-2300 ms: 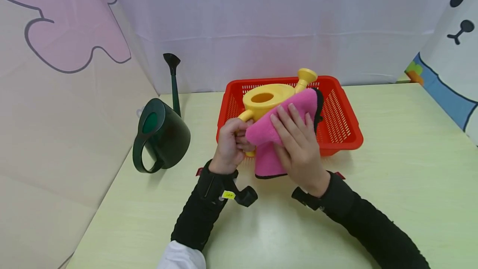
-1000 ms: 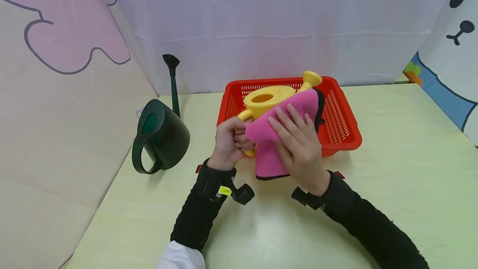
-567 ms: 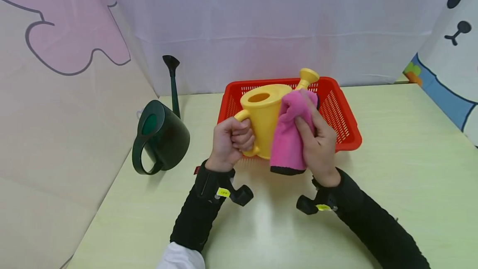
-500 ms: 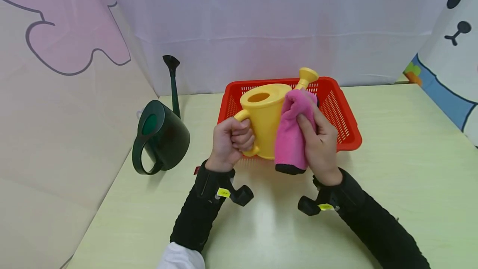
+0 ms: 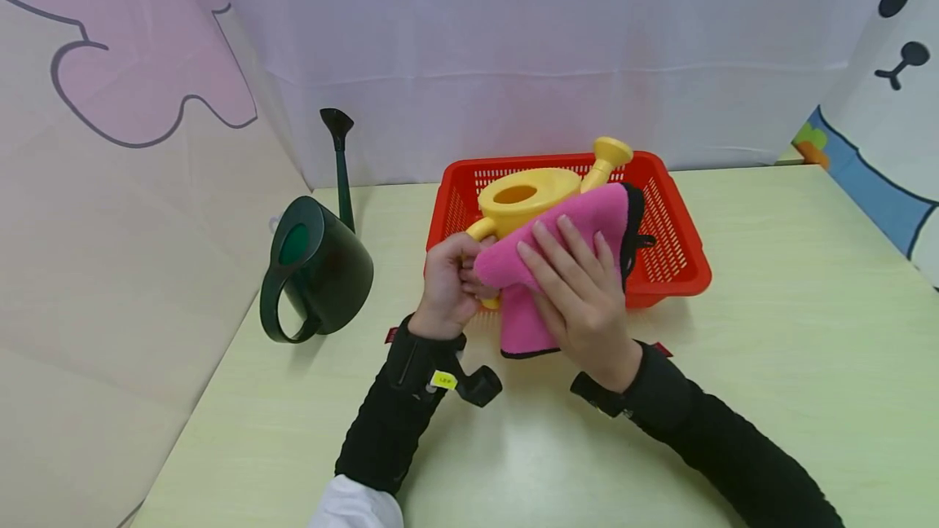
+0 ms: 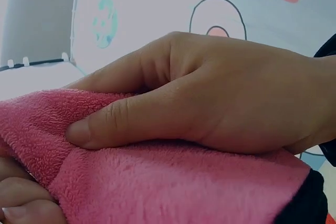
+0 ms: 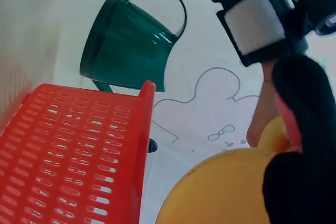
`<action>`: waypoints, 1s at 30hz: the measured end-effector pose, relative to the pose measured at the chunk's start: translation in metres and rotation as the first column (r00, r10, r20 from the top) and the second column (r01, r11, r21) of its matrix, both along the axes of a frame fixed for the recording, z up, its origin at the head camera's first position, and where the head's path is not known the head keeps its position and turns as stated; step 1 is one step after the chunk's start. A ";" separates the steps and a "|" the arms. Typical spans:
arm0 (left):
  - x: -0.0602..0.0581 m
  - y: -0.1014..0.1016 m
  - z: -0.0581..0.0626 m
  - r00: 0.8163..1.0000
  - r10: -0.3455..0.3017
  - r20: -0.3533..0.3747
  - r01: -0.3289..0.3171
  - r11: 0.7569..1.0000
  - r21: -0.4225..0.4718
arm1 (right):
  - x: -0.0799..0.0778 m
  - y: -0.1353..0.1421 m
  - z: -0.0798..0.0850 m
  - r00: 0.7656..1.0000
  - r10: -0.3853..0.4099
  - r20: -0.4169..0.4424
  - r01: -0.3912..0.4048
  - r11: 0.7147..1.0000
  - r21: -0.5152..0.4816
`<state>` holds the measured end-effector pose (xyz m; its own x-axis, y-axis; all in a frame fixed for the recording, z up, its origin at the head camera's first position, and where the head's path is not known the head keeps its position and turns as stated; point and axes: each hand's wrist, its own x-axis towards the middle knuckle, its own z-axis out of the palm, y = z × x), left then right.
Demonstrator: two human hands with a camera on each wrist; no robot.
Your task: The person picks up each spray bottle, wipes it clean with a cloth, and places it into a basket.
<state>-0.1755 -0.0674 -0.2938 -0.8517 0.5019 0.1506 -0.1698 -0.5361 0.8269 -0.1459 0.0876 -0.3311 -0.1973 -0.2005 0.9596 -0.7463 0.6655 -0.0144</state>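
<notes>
My left hand [image 5: 447,283] grips the handle of a yellow watering can [image 5: 539,184], its fingers curled round it. The can's spout points to the back right. A pink cloth [image 5: 605,206] with black edging covers the can's near side. My right hand [image 5: 583,308] lies on this cloth with fingers extended, pressing it against the can. In the left wrist view, the right thumb and palm rest on the fluffy cloth [image 6: 199,182], and the left fingers [image 6: 23,195] show at the lower left. The right wrist view has the yellow can's body [image 7: 220,192] beside the cloth's black edge.
A red perforated basket [image 5: 689,259] stands behind and beneath the yellow can in the head view. To the left, a dark green watering can [image 5: 341,275] stands on the pale table [image 5: 792,332], spout toward the back. A white curtain [image 5: 543,39] hangs behind.
From gripping the bunched cloth at the can's right side, my right hand has moved left, flattening over the spread cloth on the near side. My left hand keeps hold of the handle.
</notes>
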 end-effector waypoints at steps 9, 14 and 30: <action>-0.001 0.001 -0.001 1.000 -0.011 -0.008 0.011 1.000 0.008 | 0.000 0.002 0.002 0.998 0.028 0.052 -0.025 0.998 -0.050; -0.001 0.001 0.000 0.997 -0.031 -0.065 0.032 0.999 0.013 | -0.002 0.008 0.009 0.971 0.177 0.161 -0.130 0.955 -0.267; 0.001 -0.001 0.004 0.999 -0.023 -0.045 0.023 1.000 -0.005 | -0.008 0.020 0.021 0.748 0.410 0.521 -0.091 0.842 -0.531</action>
